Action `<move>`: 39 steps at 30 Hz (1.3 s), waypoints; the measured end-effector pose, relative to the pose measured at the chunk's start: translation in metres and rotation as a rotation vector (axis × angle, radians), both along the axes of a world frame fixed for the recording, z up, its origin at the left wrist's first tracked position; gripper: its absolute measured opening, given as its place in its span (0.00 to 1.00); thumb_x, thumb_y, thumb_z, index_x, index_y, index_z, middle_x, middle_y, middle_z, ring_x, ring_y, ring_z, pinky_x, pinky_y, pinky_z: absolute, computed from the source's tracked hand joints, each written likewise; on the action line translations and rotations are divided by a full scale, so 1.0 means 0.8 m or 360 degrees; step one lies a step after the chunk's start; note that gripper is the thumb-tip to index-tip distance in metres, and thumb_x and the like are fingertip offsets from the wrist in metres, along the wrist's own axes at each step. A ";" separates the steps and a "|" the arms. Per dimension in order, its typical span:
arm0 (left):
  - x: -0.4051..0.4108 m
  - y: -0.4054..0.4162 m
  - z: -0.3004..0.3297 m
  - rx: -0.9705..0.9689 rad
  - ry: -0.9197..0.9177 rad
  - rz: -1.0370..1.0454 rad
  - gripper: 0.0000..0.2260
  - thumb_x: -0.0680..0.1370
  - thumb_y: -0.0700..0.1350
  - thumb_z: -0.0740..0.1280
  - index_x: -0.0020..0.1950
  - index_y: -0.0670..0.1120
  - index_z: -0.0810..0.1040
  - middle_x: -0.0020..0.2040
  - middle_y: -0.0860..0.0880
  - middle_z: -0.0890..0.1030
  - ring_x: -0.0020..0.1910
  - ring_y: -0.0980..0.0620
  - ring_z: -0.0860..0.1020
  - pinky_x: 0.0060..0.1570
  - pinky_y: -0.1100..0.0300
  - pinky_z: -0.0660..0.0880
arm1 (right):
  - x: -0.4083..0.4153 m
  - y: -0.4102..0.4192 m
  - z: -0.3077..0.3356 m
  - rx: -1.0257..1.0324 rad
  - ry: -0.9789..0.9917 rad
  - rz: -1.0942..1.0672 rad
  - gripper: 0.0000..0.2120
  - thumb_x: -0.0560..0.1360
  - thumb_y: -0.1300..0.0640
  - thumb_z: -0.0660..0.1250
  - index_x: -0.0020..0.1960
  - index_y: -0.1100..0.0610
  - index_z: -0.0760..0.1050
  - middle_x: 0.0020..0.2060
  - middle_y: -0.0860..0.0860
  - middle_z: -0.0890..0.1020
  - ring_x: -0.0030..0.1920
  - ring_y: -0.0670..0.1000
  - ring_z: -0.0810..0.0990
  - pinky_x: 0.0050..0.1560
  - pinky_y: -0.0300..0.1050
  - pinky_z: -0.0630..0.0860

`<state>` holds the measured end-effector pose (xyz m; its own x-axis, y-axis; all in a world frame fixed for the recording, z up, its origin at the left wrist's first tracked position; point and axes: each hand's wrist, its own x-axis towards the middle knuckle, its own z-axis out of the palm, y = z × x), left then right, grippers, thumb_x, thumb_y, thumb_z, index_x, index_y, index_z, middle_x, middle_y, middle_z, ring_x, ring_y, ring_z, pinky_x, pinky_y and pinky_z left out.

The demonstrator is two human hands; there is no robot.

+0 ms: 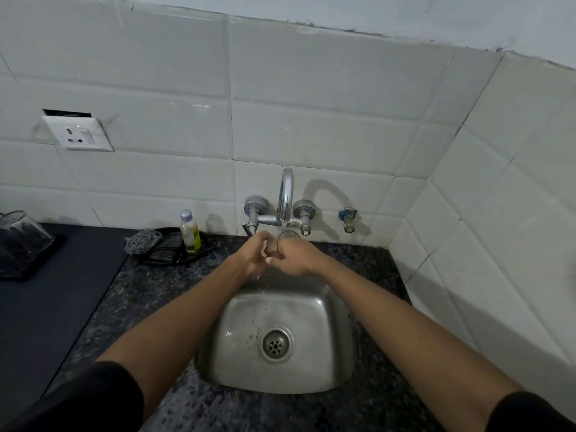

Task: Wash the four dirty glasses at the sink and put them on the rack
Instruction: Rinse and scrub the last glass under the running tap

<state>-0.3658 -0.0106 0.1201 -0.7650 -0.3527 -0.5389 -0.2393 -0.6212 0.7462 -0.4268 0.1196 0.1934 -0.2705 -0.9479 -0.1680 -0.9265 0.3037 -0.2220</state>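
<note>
Upturned glass (18, 235) on dark mat (46, 307) at far left; scrubber (141, 241) and soap bottle (190, 230) by wall. Left hand (252, 257) curled against glass (288, 236) gripped by right hand (294, 255), fingers wrapped round it, under running tap (285, 194) above steel sink (311, 369).
</note>
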 end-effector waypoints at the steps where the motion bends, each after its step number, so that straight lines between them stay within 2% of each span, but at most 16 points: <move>1: 0.002 0.000 -0.004 0.0031 0.0026 0.0023 0.22 0.81 0.40 0.53 0.31 0.42 0.79 0.26 0.48 0.77 0.24 0.52 0.77 0.26 0.63 0.75 | 0.000 -0.001 0.004 -0.0009 -0.0052 0.0030 0.08 0.81 0.54 0.69 0.45 0.56 0.78 0.41 0.49 0.77 0.45 0.52 0.78 0.49 0.49 0.74; 3: 0.007 0.000 -0.003 0.0083 0.0084 0.0057 0.20 0.81 0.43 0.53 0.42 0.39 0.82 0.35 0.44 0.81 0.31 0.49 0.80 0.30 0.61 0.77 | -0.004 0.002 0.007 0.0062 -0.0048 0.0075 0.03 0.81 0.58 0.69 0.51 0.57 0.80 0.48 0.52 0.81 0.50 0.53 0.80 0.52 0.48 0.75; 5: 0.006 -0.004 0.001 0.0089 0.0093 -0.0001 0.16 0.81 0.46 0.57 0.53 0.38 0.81 0.45 0.41 0.84 0.39 0.46 0.82 0.37 0.55 0.81 | -0.010 0.006 0.005 0.0112 -0.0009 0.0021 0.10 0.79 0.64 0.68 0.60 0.58 0.79 0.50 0.52 0.80 0.50 0.53 0.80 0.49 0.46 0.74; 8: 0.005 0.000 0.011 -0.0051 0.0027 -0.0019 0.12 0.82 0.43 0.60 0.46 0.40 0.81 0.39 0.44 0.83 0.35 0.49 0.82 0.36 0.55 0.80 | -0.002 0.008 0.003 0.0060 0.0092 0.0002 0.09 0.79 0.66 0.66 0.59 0.60 0.78 0.48 0.54 0.80 0.51 0.55 0.80 0.48 0.45 0.72; 10: 0.004 0.004 0.013 -0.0002 0.0086 0.0159 0.10 0.82 0.40 0.59 0.45 0.39 0.78 0.33 0.45 0.81 0.30 0.50 0.81 0.30 0.58 0.78 | 0.007 0.003 -0.001 -0.0041 -0.0178 -0.0065 0.08 0.82 0.59 0.66 0.59 0.60 0.79 0.50 0.55 0.82 0.50 0.53 0.81 0.52 0.47 0.76; 13: 0.004 0.003 0.011 0.0045 0.0117 0.0243 0.12 0.83 0.42 0.57 0.48 0.38 0.78 0.35 0.44 0.83 0.33 0.48 0.82 0.34 0.56 0.79 | 0.008 0.001 0.002 -0.0147 -0.0291 -0.0079 0.10 0.83 0.57 0.66 0.60 0.60 0.80 0.50 0.54 0.83 0.49 0.51 0.81 0.53 0.51 0.79; 16: 0.005 0.000 0.015 0.0015 -0.0017 0.0022 0.15 0.83 0.47 0.59 0.55 0.39 0.81 0.41 0.42 0.84 0.36 0.46 0.83 0.36 0.52 0.82 | 0.000 0.010 0.009 -0.0050 -0.0134 0.0014 0.06 0.83 0.61 0.64 0.57 0.57 0.78 0.45 0.47 0.77 0.44 0.46 0.76 0.46 0.40 0.70; 19: 0.009 -0.005 0.022 -0.0032 -0.0086 -0.0079 0.18 0.82 0.48 0.62 0.62 0.36 0.80 0.47 0.39 0.84 0.43 0.43 0.84 0.35 0.53 0.84 | -0.009 0.014 0.002 -0.0069 0.0043 0.0010 0.10 0.82 0.60 0.65 0.62 0.57 0.77 0.51 0.50 0.77 0.47 0.49 0.76 0.47 0.42 0.68; 21: 0.007 -0.003 0.025 -0.0065 -0.0091 -0.0034 0.16 0.82 0.45 0.58 0.56 0.35 0.80 0.41 0.41 0.84 0.37 0.46 0.83 0.33 0.56 0.81 | -0.007 0.010 -0.001 -0.0043 -0.0009 -0.0010 0.11 0.82 0.59 0.66 0.63 0.60 0.78 0.51 0.53 0.79 0.48 0.50 0.77 0.47 0.42 0.69; 23: 0.006 0.002 0.021 -0.0055 -0.0096 0.0014 0.15 0.82 0.43 0.54 0.46 0.38 0.78 0.35 0.43 0.81 0.33 0.47 0.79 0.37 0.56 0.76 | -0.007 0.008 0.002 -0.0010 -0.0105 0.0054 0.09 0.84 0.58 0.65 0.56 0.61 0.80 0.45 0.52 0.79 0.46 0.49 0.77 0.46 0.45 0.71; 25: 0.006 0.004 0.017 -0.0041 -0.0114 0.0020 0.14 0.81 0.46 0.55 0.47 0.39 0.77 0.35 0.43 0.80 0.34 0.46 0.77 0.38 0.55 0.72 | -0.009 0.007 0.005 0.0026 -0.0067 0.0106 0.07 0.83 0.59 0.65 0.53 0.60 0.81 0.45 0.52 0.79 0.46 0.51 0.77 0.50 0.47 0.73; 29: 0.000 -0.001 0.019 -0.0152 -0.0062 -0.0156 0.11 0.79 0.45 0.63 0.50 0.40 0.82 0.39 0.44 0.82 0.36 0.47 0.79 0.33 0.55 0.76 | -0.003 0.008 0.001 0.0027 0.0315 0.0128 0.06 0.82 0.58 0.67 0.57 0.58 0.79 0.51 0.53 0.80 0.50 0.52 0.78 0.54 0.48 0.72; 31: 0.000 -0.001 0.023 -0.0136 -0.0043 -0.0085 0.10 0.79 0.42 0.62 0.48 0.40 0.81 0.38 0.44 0.81 0.35 0.47 0.80 0.35 0.55 0.78 | 0.004 0.004 -0.004 -0.0036 0.0130 0.0084 0.07 0.84 0.53 0.66 0.54 0.56 0.79 0.50 0.52 0.80 0.50 0.52 0.79 0.57 0.49 0.73; 33: 0.000 -0.001 0.018 -0.0048 0.0042 0.0027 0.15 0.82 0.42 0.56 0.45 0.38 0.81 0.37 0.43 0.82 0.35 0.48 0.81 0.38 0.55 0.79 | 0.006 0.001 -0.005 -0.0162 -0.0093 0.0037 0.10 0.84 0.50 0.64 0.47 0.53 0.76 0.48 0.51 0.79 0.47 0.50 0.78 0.53 0.47 0.75; 35: 0.000 -0.003 0.009 0.0057 0.0124 0.0071 0.21 0.84 0.42 0.51 0.43 0.39 0.81 0.35 0.44 0.81 0.32 0.49 0.80 0.36 0.58 0.79 | 0.002 -0.001 0.000 -0.0239 -0.0017 0.0010 0.08 0.84 0.52 0.64 0.52 0.55 0.78 0.52 0.54 0.80 0.51 0.52 0.79 0.54 0.48 0.75; 39: 0.001 0.000 0.016 0.0019 0.0116 -0.0061 0.17 0.84 0.48 0.57 0.55 0.39 0.82 0.45 0.42 0.84 0.40 0.47 0.82 0.41 0.51 0.81 | -0.011 0.008 -0.002 -0.0079 0.0226 0.0067 0.02 0.82 0.61 0.66 0.53 0.57 0.77 0.50 0.50 0.77 0.47 0.50 0.77 0.44 0.43 0.73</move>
<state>-0.3653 -0.0107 0.1330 -0.8152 -0.3164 -0.4851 -0.2082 -0.6215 0.7552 -0.4354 0.1258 0.1919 -0.2484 -0.9650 -0.0838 -0.9613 0.2562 -0.1015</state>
